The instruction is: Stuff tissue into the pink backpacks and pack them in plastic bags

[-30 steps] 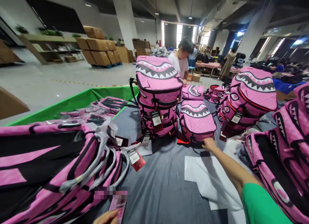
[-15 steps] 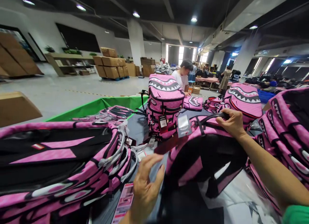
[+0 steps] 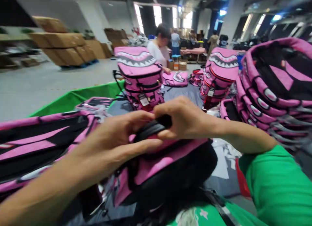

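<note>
White rectangular label (image 3: 143, 100): print too small to read. Right hand (image 3: 180, 120), wrist bent inward, grips black loop handle (image 3: 150, 129) of pink-and-black fabric backpack (image 3: 168, 164), close before wearer. Left hand (image 3: 129, 131) brackets handle; grip unclear.

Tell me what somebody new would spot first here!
Probably the left hand and right hand at the black handle of a pink and black bag, in the middle. Next, the toothy mouth atop the pink stack behind, left of centre. The bright green sleeve sits lower right.
</note>
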Tool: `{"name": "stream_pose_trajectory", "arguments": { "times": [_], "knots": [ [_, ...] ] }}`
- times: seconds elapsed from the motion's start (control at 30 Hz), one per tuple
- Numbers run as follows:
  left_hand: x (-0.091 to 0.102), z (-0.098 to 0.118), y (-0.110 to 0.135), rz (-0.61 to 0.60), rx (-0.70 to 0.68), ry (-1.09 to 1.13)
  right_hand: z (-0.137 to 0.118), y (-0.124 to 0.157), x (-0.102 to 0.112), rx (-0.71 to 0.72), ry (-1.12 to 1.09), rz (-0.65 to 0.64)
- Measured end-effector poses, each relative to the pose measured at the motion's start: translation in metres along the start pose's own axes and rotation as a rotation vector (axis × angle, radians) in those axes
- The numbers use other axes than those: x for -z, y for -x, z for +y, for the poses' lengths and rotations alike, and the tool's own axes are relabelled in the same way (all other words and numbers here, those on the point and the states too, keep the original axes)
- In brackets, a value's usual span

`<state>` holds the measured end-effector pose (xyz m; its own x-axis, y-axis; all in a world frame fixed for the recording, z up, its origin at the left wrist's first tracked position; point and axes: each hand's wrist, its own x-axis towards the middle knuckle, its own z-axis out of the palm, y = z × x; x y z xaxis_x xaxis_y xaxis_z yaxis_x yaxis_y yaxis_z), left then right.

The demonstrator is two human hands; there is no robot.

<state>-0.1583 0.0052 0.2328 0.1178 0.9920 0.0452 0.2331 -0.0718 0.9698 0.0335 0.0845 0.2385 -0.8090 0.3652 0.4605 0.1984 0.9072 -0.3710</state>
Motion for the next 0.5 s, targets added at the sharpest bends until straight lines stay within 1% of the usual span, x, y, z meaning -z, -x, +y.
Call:
{"name": "stream_pose_trajectory", "arguments": {
  "times": [0.07, 0.1, 0.13, 0.17, 0.2, 0.27, 0.33, 0.37, 0.4, 0.43, 0.5],
  "knots": [
    [0.002, -0.016, -0.002, 0.177, 0.058, 0.002, 0.022, 0.008, -0.005, -0.016, -0.125, -0.057],
    [0.002, -0.027, -0.005, 0.268, 0.092, 0.013, 0.038, 0.017, -0.01, -0.046, -0.205, -0.056],
    [0.0, -0.039, -0.008, 0.356, 0.114, 0.036, 0.055, 0.029, -0.017, -0.088, -0.292, -0.028],
    [-0.003, -0.049, -0.012, 0.438, 0.124, 0.063, 0.072, 0.044, -0.024, -0.136, -0.375, 0.032],
    [-0.007, -0.058, -0.017, 0.51, 0.116, 0.088, 0.088, 0.063, -0.032, -0.188, -0.45, 0.122],
    [-0.012, -0.068, -0.026, 0.61, 0.057, 0.1, 0.115, 0.109, -0.051, -0.327, -0.536, 0.353],
    [-0.012, -0.071, -0.037, 0.654, -0.003, 0.053, 0.131, 0.165, -0.075, -0.575, -0.489, 0.528],
    [-0.011, -0.07, -0.041, 0.652, -0.015, 0.02, 0.135, 0.195, -0.089, -0.757, -0.413, 0.56],
    [-0.008, -0.069, -0.046, 0.636, -0.012, -0.009, 0.137, 0.226, -0.105, -0.961, -0.305, 0.525],
    [-0.006, -0.068, -0.049, 0.605, 0.008, -0.036, 0.136, 0.255, -0.123, -1.068, -0.266, 0.495],
    [-0.003, -0.065, -0.05, 0.589, 0.037, -0.137, 0.129, 0.308, -0.159, -1.213, -0.226, 0.448]
  ]
}}
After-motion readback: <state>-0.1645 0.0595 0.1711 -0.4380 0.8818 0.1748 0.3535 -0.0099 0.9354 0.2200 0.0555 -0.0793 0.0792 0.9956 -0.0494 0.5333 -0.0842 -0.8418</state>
